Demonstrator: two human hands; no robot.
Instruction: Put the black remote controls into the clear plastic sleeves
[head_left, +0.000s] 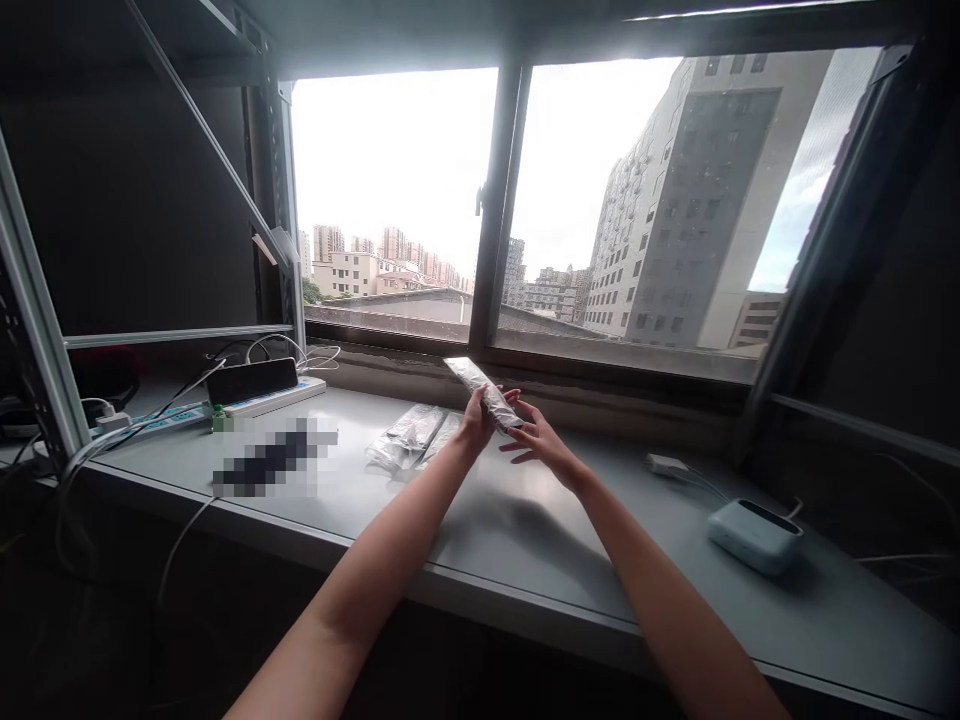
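Note:
A long, shiny silver-white plastic packet (480,388) is held up above the grey shelf top, tilted with its far end toward the window. My left hand (477,422) wraps around its middle from the left side. At its near end, the fingers of my right hand (541,442) touch the packet, thumb and forefinger against it and the other fingers spread. What is inside the packet cannot be made out. Just left of my hands, more clear crinkled plastic packets (409,436) lie flat on the shelf.
The grey shelf (517,550) runs below a window. At left are a power strip (274,397), a dark phone (253,382) standing on edge, cables, a small green item (222,418) and a blurred-out patch. On the right sit a pale blue device (754,535) and a white adapter (666,465).

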